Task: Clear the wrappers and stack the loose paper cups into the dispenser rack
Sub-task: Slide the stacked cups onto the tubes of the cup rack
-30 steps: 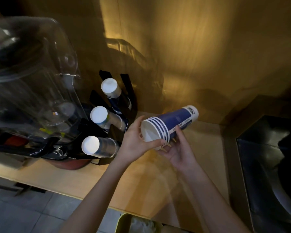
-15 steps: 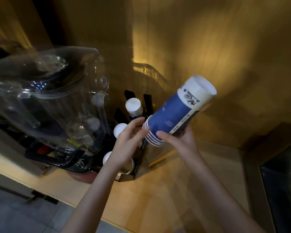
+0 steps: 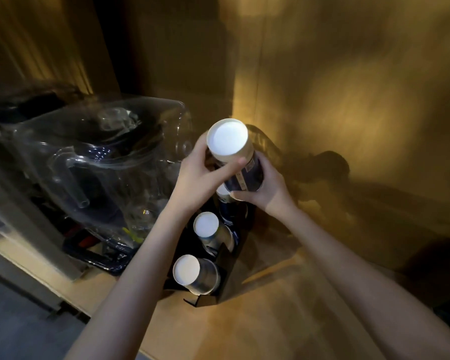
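Observation:
A stack of blue-and-white paper cups (image 3: 235, 154) is held upside down, white base towards me, right over the top slot of the black dispenser rack (image 3: 225, 266). My left hand (image 3: 200, 175) wraps its upper part, thumb across the front. My right hand (image 3: 266, 188) grips its lower side. Below it, three cup stacks sit in the rack: one partly hidden (image 3: 222, 194), a middle one (image 3: 207, 226) and a front one (image 3: 187, 270), all with white bases facing me.
A large clear plastic pitcher (image 3: 96, 165) on a dark base stands directly left of the rack. The wooden counter (image 3: 270, 320) runs in front and to the right, against a wooden wall (image 3: 348, 100). The counter's edge drops to the floor at lower left.
The cup stack has swung from a slant with its base pointing up-right to base-up towards me, and moved left over the rack. My left hand now grips it too.

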